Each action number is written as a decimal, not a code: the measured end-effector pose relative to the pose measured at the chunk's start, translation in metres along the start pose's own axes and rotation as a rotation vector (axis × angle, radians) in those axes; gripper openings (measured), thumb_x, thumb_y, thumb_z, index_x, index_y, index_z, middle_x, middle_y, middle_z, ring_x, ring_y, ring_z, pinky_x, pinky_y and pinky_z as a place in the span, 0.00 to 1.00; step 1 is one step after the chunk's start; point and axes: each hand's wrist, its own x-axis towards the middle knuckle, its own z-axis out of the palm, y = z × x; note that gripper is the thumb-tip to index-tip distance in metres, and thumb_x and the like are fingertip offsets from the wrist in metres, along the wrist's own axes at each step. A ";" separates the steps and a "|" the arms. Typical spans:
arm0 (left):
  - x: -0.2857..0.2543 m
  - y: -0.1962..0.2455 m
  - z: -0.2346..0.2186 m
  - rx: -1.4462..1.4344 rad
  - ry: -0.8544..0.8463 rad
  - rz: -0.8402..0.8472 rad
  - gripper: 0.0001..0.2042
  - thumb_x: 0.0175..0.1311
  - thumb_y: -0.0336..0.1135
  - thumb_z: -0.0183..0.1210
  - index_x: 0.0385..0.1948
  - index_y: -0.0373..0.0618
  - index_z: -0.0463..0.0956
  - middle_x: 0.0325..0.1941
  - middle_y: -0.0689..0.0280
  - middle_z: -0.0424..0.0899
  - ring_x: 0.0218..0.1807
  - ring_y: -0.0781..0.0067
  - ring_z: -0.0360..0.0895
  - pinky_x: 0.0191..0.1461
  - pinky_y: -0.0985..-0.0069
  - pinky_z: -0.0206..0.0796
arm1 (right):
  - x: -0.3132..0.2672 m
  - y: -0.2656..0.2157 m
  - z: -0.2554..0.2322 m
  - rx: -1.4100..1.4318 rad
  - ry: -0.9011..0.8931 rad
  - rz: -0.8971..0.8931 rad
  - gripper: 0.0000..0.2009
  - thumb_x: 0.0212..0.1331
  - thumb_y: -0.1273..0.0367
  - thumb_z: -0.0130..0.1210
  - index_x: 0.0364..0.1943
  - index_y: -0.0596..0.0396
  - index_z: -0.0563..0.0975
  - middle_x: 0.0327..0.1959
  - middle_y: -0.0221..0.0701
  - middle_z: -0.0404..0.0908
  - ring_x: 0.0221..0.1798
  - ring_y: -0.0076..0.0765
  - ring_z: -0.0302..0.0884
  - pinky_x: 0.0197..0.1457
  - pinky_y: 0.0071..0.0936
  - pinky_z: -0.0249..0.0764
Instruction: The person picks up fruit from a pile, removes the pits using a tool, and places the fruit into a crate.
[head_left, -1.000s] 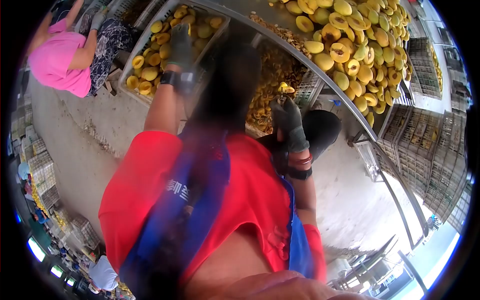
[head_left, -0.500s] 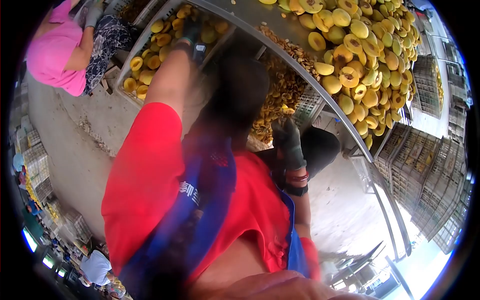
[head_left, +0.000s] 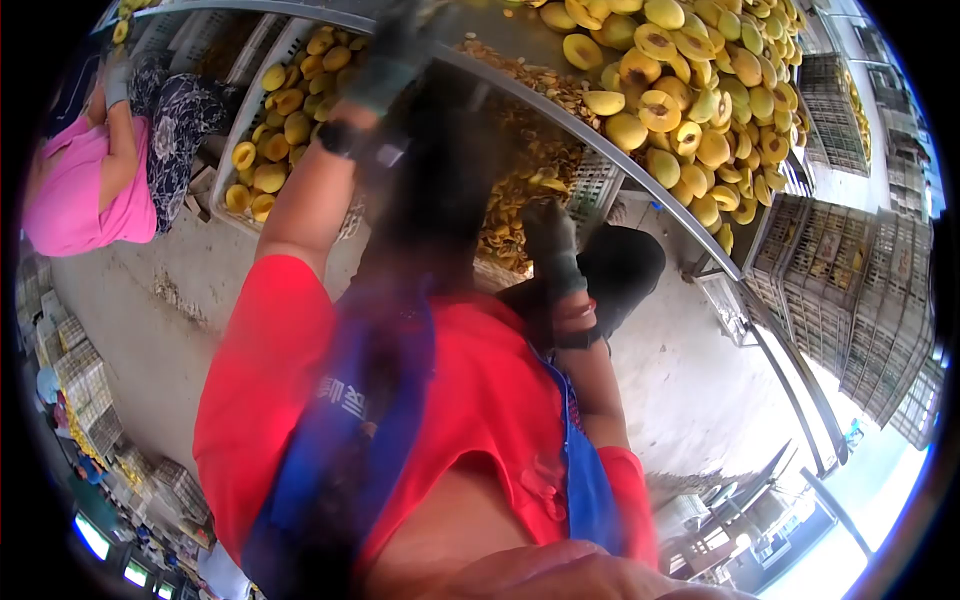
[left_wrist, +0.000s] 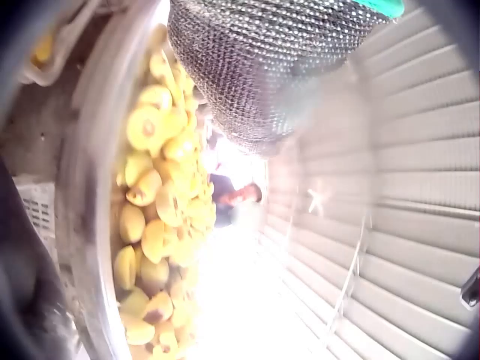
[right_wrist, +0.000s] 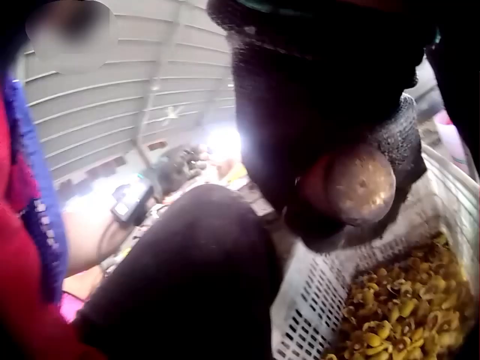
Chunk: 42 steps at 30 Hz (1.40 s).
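My gloved left hand (head_left: 393, 50) is blurred over the near rim of the metal table (head_left: 520, 88), beyond the crate of fruit halves (head_left: 236, 175). In the left wrist view its knit glove (left_wrist: 240, 71) fills the top, with yellow fruit halves (left_wrist: 161, 195) on the table beside it; nothing shows in its grasp. My gloved right hand (head_left: 550, 240) is by my knee, at the near side of a crate of brown-yellow scraps (head_left: 520, 190). Its fingers are curled round a handle-like thing with a round brown end (right_wrist: 362, 187); the rest of that thing is hidden.
A large heap of halved yellow fruit (head_left: 690, 90) covers the table at the right. Stacked crates (head_left: 835, 290) stand beyond it. A person in a pink shirt (head_left: 95, 195) sits at the left. My dark-trousered knee (head_left: 625, 265) is beside the right hand.
My left hand has moved from inside the fruit crate up and over to the table's edge. The right hand stays low by the scrap crate; the yellow piece at its fingertips earlier no longer shows clearly.
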 end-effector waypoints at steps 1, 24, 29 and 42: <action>0.017 0.015 0.017 -0.193 -0.111 -0.100 0.17 0.67 0.37 0.48 0.56 0.52 0.67 0.50 0.60 0.78 0.54 0.59 0.73 0.56 0.67 0.67 | 0.006 0.033 0.022 -0.146 -0.029 -0.076 0.16 0.57 0.61 0.50 0.36 0.62 0.72 0.25 0.49 0.76 0.28 0.54 0.75 0.33 0.43 0.71; 0.094 0.147 0.010 -1.107 -0.386 -0.587 0.19 0.62 0.44 0.55 0.48 0.38 0.70 0.45 0.55 0.80 0.46 0.62 0.79 0.50 0.71 0.69 | -0.015 -0.092 -0.083 0.431 0.338 -0.197 0.09 0.53 0.67 0.56 0.28 0.59 0.70 0.13 0.39 0.69 0.16 0.41 0.68 0.23 0.35 0.65; 0.075 0.183 -0.031 -0.958 -0.126 -0.515 0.15 0.64 0.43 0.54 0.45 0.42 0.74 0.38 0.58 0.82 0.40 0.63 0.80 0.46 0.70 0.70 | -0.009 -0.106 -0.081 0.393 0.336 -0.166 0.09 0.53 0.68 0.55 0.27 0.59 0.70 0.15 0.41 0.72 0.18 0.46 0.73 0.25 0.37 0.67; 0.053 0.217 -0.042 -0.669 -0.015 -0.423 0.14 0.63 0.42 0.54 0.42 0.40 0.74 0.36 0.54 0.81 0.39 0.57 0.79 0.41 0.68 0.70 | -0.037 -0.111 -0.077 0.835 -0.015 0.018 0.06 0.59 0.70 0.49 0.29 0.59 0.71 0.15 0.25 0.69 0.14 0.23 0.66 0.16 0.23 0.62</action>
